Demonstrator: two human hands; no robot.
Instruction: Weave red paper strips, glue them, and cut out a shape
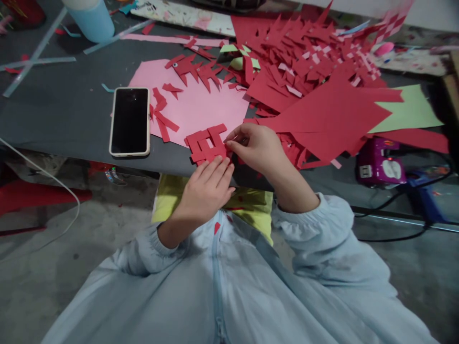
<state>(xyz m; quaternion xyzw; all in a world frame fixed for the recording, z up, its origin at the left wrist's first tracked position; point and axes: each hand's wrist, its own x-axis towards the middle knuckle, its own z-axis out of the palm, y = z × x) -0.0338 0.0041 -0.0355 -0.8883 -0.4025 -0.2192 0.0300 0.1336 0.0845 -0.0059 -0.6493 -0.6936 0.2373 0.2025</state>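
Note:
Red paper strips (205, 143), crossed over one another into a small lattice, lie at the table's front edge, partly over a pink paper sheet (211, 105). My left hand (210, 184) rests flat with its fingers stretched onto the lattice's lower edge. At the lattice's right side my right hand (256, 143) is closed, thumb and forefinger pinched together; what sits between the fingertips is too small to make out. Cut red paper pieces (195, 69), one with an eye dot, lie on the pink sheet's upper part.
Left of the pink sheet lies a phone (130, 122). A heap of red paper cuttings (304, 62) and large red sheets (330, 114) cover the right side. A purple box (380, 162) with cables stands far right. A bottle of blue liquid (91, 21) stands back left.

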